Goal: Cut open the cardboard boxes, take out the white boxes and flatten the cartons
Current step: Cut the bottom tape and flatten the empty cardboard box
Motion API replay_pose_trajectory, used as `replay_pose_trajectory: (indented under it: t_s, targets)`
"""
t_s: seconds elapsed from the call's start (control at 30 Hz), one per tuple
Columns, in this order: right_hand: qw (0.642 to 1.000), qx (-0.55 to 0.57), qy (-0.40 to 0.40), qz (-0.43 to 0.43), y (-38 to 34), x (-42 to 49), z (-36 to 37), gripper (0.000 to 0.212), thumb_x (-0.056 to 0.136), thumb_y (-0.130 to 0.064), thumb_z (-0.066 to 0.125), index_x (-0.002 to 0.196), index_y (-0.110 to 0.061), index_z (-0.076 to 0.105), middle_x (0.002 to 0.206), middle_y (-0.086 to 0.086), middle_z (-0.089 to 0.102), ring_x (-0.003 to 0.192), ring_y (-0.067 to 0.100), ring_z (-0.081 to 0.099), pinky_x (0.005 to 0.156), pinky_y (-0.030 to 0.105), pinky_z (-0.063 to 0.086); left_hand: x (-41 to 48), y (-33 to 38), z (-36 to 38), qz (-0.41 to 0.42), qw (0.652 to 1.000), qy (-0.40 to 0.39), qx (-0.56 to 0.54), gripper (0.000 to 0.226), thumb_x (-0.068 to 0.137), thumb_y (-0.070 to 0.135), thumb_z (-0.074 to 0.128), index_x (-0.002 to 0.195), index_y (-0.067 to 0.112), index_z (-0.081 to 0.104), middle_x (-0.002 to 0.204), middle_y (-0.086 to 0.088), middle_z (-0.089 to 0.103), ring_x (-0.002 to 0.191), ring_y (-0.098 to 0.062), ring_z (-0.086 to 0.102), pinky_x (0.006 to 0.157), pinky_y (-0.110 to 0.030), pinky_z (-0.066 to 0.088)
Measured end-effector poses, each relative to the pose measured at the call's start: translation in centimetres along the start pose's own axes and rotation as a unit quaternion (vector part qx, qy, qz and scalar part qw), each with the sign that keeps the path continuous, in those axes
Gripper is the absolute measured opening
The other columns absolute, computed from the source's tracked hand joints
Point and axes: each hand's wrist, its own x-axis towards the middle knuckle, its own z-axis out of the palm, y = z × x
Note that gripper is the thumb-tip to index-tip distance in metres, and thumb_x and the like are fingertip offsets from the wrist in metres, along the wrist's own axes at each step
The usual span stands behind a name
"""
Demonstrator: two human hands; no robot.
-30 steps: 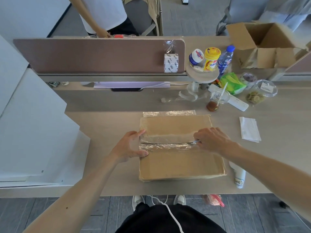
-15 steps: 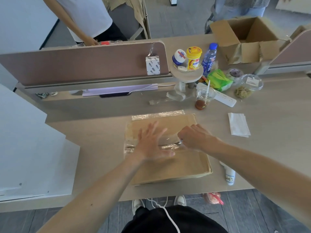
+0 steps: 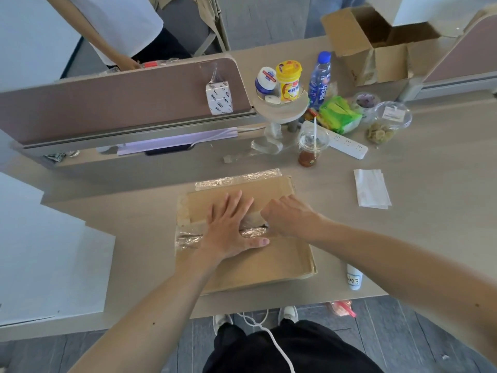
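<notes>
A flat brown carton (image 3: 269,265) lies on the desk in front of me, with a shiny clear tape seam (image 3: 188,238) running across its middle. My left hand (image 3: 231,230) lies flat on the carton with fingers spread, pressing across the seam. My right hand (image 3: 290,216) sits just right of it at the seam, fingers curled round a thin cutter that the fist almost wholly hides. No white boxes are visible; the carton's inside is hidden.
An open cardboard box (image 3: 376,63) stands at the back right. An iced drink cup (image 3: 309,149), power strip (image 3: 347,144), snacks and bottles crowd behind the carton. A napkin (image 3: 372,188) lies right, a white tube (image 3: 354,277) near the desk edge. White panels (image 3: 40,251) lean left.
My left hand left the carton's left edge and now lies flat on its middle. My right hand has moved leftward along the tape seam.
</notes>
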Motion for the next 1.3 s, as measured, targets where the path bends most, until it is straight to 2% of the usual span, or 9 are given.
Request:
replay_pose_trajectory:
  t_s: [0.13, 0.37, 0.5, 0.73, 0.87, 1.03, 1.17, 1.23, 1.3]
  targets:
    - [1.000, -0.020, -0.003, -0.004, 1.7, -1.0, -0.4, 0.022, 0.099, -0.017, 0.046, 0.111, -0.013, 0.064, 0.110, 0.008, 0.067, 0.102, 0.031, 0.066, 0.073, 0.033, 0.039, 0.0, 0.0, 0.1, -0.004, 1.000, 0.001, 0.006, 0.120, 0.056, 0.102, 0.040, 0.156, 0.048, -0.001, 0.164, 0.020, -0.019, 0.150, -0.011, -0.025, 0.121, -0.050, -0.014]
    - [1.000, -0.023, -0.013, 0.006, 5.3, -3.0, 0.4, 0.024, 0.098, -0.014, 0.046, 0.115, -0.018, 0.062, 0.111, 0.006, 0.068, 0.101, 0.031, 0.067, 0.077, 0.035, 0.047, 0.0, 0.1, 0.2, -0.008, 1.000, 0.012, 0.016, 0.122, 0.053, 0.104, 0.035, 0.156, 0.048, 0.003, 0.165, 0.020, -0.016, 0.151, -0.012, -0.022, 0.122, -0.050, -0.013]
    - [1.000, 0.011, 0.000, 0.020, 6.7, -4.3, 0.6, 0.042, 0.099, -0.010, 0.041, 0.131, -0.031, 0.058, 0.121, 0.000, 0.066, 0.105, 0.028, 0.066, 0.074, 0.031, 0.041, -0.1, 0.1, 0.1, -0.008, 1.000, 0.017, 0.016, 0.123, 0.052, 0.106, 0.033, 0.156, 0.048, 0.005, 0.165, 0.020, -0.014, 0.152, -0.011, -0.020, 0.122, -0.051, -0.011]
    - [0.999, 0.001, 0.031, 0.036, 7.7, -5.5, 1.9, 0.021, 0.096, -0.013, 0.045, 0.104, -0.022, 0.062, 0.104, 0.003, 0.068, 0.092, 0.031, 0.068, 0.065, 0.032, 0.038, -0.1, 0.3, 0.0, -0.014, 1.000, 0.010, 0.010, 0.122, 0.052, 0.105, 0.036, 0.157, 0.048, 0.007, 0.165, 0.021, -0.014, 0.151, -0.009, -0.021, 0.122, -0.049, -0.012]
    - [0.993, 0.079, 0.053, 0.072, 8.3, -6.2, 3.0, 0.020, 0.095, -0.015, 0.045, 0.080, -0.028, 0.046, 0.093, 0.000, 0.064, 0.074, 0.027, 0.056, 0.065, 0.031, 0.038, -0.2, 0.4, -0.2, -0.019, 1.000, -0.001, 0.006, 0.119, 0.055, 0.101, 0.042, 0.156, 0.048, 0.008, 0.165, 0.021, -0.014, 0.150, -0.007, -0.023, 0.122, -0.047, -0.014]
    - [0.980, 0.149, 0.083, 0.106, 8.3, -7.3, 4.2, 0.020, 0.094, -0.015, 0.045, 0.078, -0.027, 0.048, 0.081, -0.006, 0.055, 0.071, 0.024, 0.051, 0.064, 0.030, 0.038, -0.3, 0.8, -0.8, -0.028, 1.000, -0.007, 0.006, 0.123, 0.052, 0.103, 0.043, 0.156, 0.046, 0.012, 0.164, 0.022, -0.014, 0.150, -0.005, -0.020, 0.122, -0.049, -0.012]
    - [0.959, 0.215, 0.112, 0.146, 8.8, -8.5, 4.9, 0.019, 0.093, -0.022, 0.051, 0.075, -0.025, 0.049, 0.079, -0.005, 0.055, 0.071, 0.023, 0.052, 0.063, 0.029, 0.037, -0.2, 1.6, -1.7, -0.041, 0.999, -0.008, 0.028, 0.115, 0.057, 0.099, 0.046, 0.154, 0.044, 0.022, 0.165, 0.019, -0.002, 0.153, -0.008, -0.008, 0.123, -0.051, -0.002]
    - [0.939, 0.266, 0.125, 0.176, 9.0, -9.1, 5.6, 0.019, 0.092, -0.025, 0.054, 0.073, -0.023, 0.052, 0.078, -0.004, 0.056, 0.072, 0.024, 0.053, 0.061, 0.028, 0.036, 0.4, 2.5, -2.5, -0.048, 0.998, 0.008, 0.039, 0.108, 0.057, 0.097, 0.046, 0.147, 0.039, 0.036, 0.163, 0.011, 0.015, 0.151, -0.014, 0.012, 0.121, -0.049, 0.013]
    - [0.906, 0.333, 0.151, 0.211, 9.3, -9.4, 6.5, 0.015, 0.090, -0.027, 0.058, 0.078, -0.020, 0.062, 0.078, -0.002, 0.059, 0.074, 0.024, 0.056, 0.060, 0.028, 0.038, 1.2, 3.6, -3.3, -0.035, 0.997, 0.019, 0.063, 0.102, 0.054, 0.097, 0.044, 0.131, 0.030, 0.047, 0.149, 0.009, 0.032, 0.142, -0.019, 0.031, 0.113, -0.043, 0.027]
